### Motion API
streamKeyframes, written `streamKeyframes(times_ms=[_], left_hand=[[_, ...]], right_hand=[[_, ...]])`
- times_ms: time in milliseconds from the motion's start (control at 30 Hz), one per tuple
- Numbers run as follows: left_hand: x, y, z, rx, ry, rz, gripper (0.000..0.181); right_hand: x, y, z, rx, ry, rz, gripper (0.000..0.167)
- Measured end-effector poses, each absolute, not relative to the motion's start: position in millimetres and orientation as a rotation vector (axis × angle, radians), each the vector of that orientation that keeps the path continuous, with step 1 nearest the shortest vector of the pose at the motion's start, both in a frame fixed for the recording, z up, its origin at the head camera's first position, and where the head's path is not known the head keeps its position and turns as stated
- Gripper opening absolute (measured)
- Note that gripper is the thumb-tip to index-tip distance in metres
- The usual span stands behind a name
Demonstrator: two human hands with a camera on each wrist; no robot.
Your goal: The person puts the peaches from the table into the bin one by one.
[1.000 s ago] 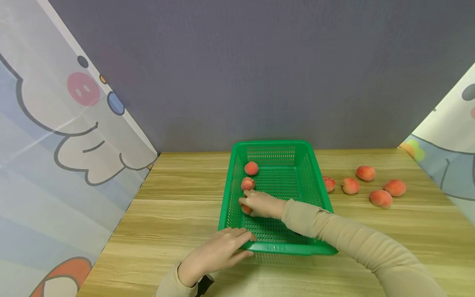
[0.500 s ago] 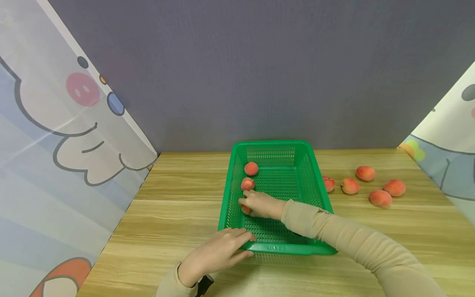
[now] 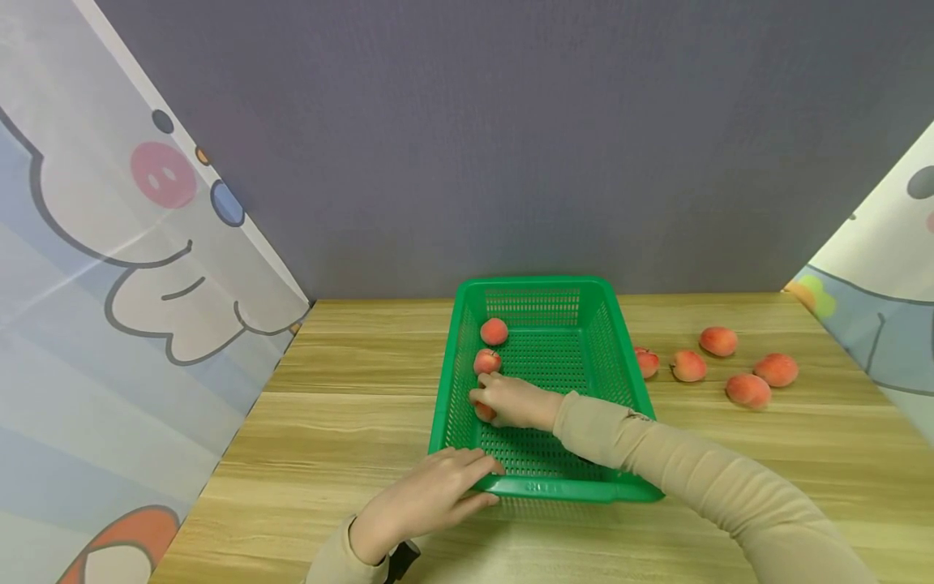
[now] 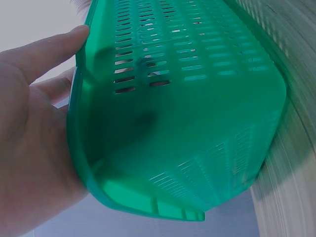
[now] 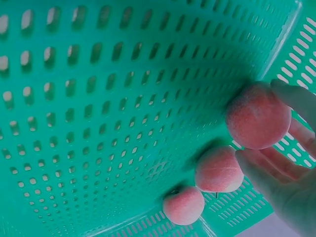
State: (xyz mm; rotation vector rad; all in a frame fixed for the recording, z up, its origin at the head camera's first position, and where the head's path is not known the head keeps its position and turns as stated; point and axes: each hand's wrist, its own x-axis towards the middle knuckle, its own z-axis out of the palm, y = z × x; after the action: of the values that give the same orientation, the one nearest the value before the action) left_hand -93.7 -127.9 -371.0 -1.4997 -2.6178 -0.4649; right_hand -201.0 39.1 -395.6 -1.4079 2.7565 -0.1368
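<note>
Change: across the last second almost nothing shifts; both hands and every peach keep their places around the green basket (image 3: 569,488), so the held peach looks, as a judgement, as if its placing is not finished, since the hand has not let go.
Right hand: reaching inside the basket over its right side, this hand (image 3: 514,401) has thumb and fingers bent about the held peach (image 5: 259,116), a narrow hold with the fruit between them.
Held peach: low inside the basket, near its left wall; whether it bears on the basket floor cannot be told.
Left hand: at the basket's near left corner, the other hand (image 3: 430,491) grips the near rim, fingers over it and thumb on the outer side.
Row: farther along the basket's left wall sit a middle peach (image 3: 487,362) with its stem showing and a far peach (image 3: 494,331) close to the back corner.
Loose peaches: right of the basket, five peaches (image 3: 688,366) lie on the wooden table (image 3: 350,405), the nearest partly hidden by the basket rim.
</note>
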Motion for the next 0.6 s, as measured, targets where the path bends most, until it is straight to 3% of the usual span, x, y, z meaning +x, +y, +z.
streamKeyframes(times_ms=[367, 600], left_hand=[[-93.2, -128.4, -371.0, -1.496, -2.616, -0.461, 0.023], [-93.4, -128.5, -371.8, -1.492, -2.607, -0.441, 0.023]], right_hand=[[-202.3, 43.3, -382.7, -1.416, 2.752, -0.267, 0.031], [-202.6, 52.2, -366.0, -1.405, 2.767, -0.316, 0.036]])
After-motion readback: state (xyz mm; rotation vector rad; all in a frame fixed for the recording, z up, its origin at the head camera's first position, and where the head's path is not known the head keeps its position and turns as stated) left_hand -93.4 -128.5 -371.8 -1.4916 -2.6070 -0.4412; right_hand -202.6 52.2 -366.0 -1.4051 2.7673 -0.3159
